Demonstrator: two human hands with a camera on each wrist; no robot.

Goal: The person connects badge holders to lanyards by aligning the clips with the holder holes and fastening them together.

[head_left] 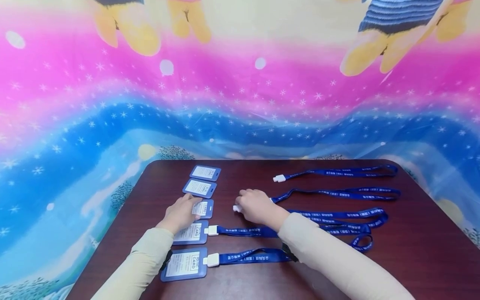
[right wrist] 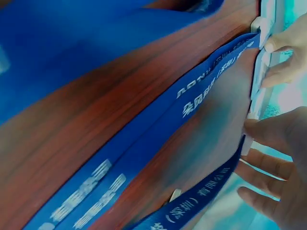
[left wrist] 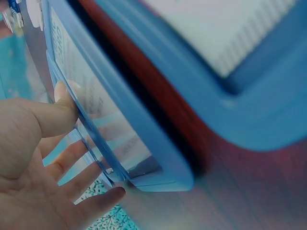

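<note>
My left hand [head_left: 179, 213] grips a blue-framed badge holder [head_left: 207, 209], the middle one in a column on the left of the table, with thumb and fingers at its long edges. The hand covers the holder's left part. To the right, my right hand [head_left: 258, 207] pinches the white clip [head_left: 236, 208] of a blue lanyard [head_left: 356, 214]; in the right wrist view the clip [right wrist: 247, 145] shows between thumb and fingers. A gap of tabletop separates this clip from the held holder.
Two badge holders with lanyards joined by white clips lie nearest me, a holder [head_left: 183, 264] in front and another [head_left: 190, 233] behind it. Farther back are two loose holders [head_left: 200, 188] and two lanyards [head_left: 341, 171]. A printed cloth [head_left: 240, 104] hangs behind the brown table [head_left: 240, 168].
</note>
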